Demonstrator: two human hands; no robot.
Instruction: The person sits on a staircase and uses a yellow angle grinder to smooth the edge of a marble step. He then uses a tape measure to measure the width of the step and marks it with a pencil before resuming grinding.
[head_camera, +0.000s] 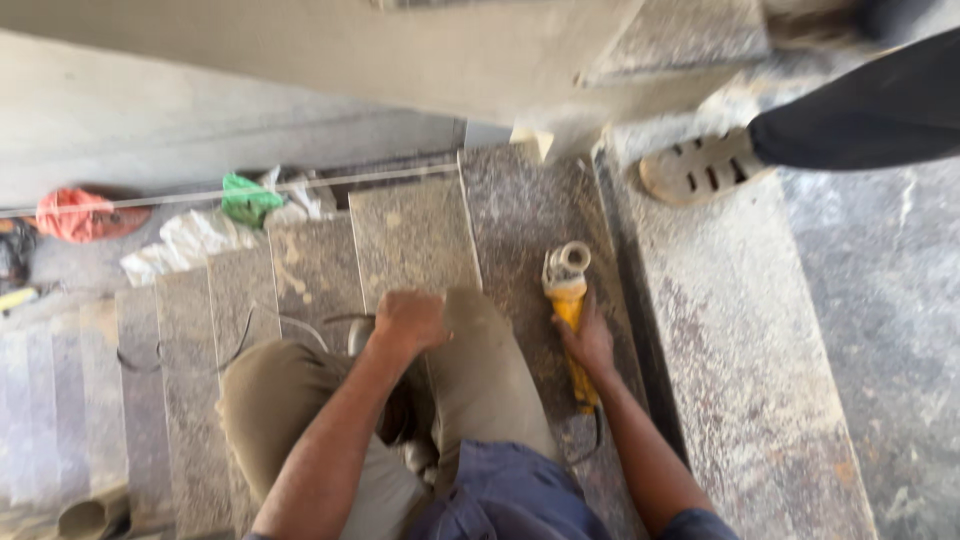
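I look down a flight of granite steps (410, 235) from where I crouch. My right hand (588, 342) lies on a yellow angle grinder (568, 300) that rests on the speckled stone tread, its disc guard pointing away from me. The fingers curl over the grinder's body. My left hand (410, 320) rests as a loose fist on my knee (480, 330), in tan trousers, with nothing seen in it. A black cable (590, 440) trails from the grinder's rear end toward me.
Another person's leg in dark trousers and a dusty sandal (700, 165) stands on the upper landing at right. Rags, green (248, 198) and red (80, 215), and white bags lie at left. A taut string (330, 182) crosses the steps. Loose cable loops (240, 340) lie on lower treads.
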